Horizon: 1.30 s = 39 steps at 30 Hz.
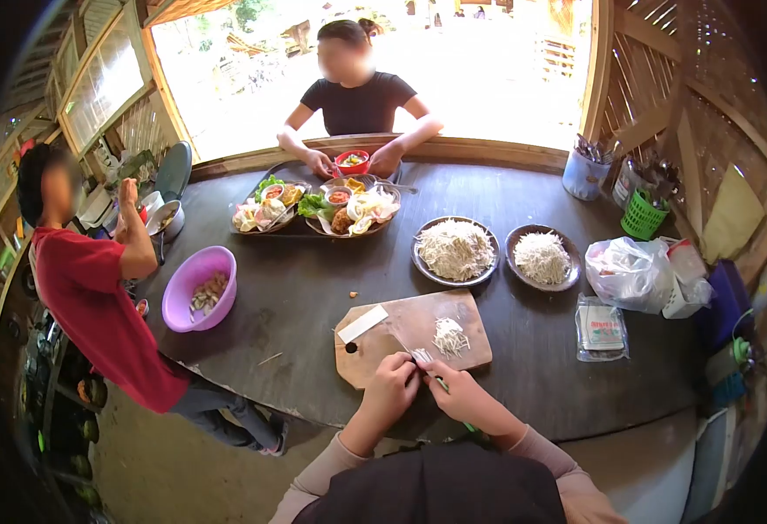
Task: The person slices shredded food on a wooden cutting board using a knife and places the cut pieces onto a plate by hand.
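Observation:
My left hand is closed over the near edge of the wooden cutting board, its fingertips around a small bunch of white strips. Right beside it, my right hand is closed on a knife, whose thin blade seems to point up and left across the strips; most of the handle is hidden, with a bit of green showing. A pile of cut white shreds lies on the board's right half. On its left half rests a flat white slab.
Two plates of white shreds, a larger and a smaller, stand beyond the board. Left is a purple basin with pale pieces. Plated food, a plastic bag and two people surround the table.

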Each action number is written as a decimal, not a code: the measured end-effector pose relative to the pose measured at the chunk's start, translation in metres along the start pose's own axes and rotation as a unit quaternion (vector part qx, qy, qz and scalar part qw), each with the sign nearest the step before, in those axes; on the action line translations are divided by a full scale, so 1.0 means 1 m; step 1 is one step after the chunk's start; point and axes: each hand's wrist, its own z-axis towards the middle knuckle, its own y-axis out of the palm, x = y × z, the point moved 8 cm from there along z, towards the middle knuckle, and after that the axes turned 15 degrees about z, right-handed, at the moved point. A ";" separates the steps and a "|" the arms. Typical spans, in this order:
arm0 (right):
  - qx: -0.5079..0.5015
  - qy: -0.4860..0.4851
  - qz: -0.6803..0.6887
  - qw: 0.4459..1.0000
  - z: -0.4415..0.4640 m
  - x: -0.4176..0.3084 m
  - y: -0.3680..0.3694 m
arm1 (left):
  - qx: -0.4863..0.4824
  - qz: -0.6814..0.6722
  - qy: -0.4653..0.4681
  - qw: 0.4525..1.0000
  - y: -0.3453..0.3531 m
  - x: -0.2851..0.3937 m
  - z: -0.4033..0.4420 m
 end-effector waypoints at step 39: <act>-0.019 0.007 -0.028 0.999 0.001 -0.001 0.003 | -0.018 0.059 0.025 0.998 0.002 -0.002 -0.009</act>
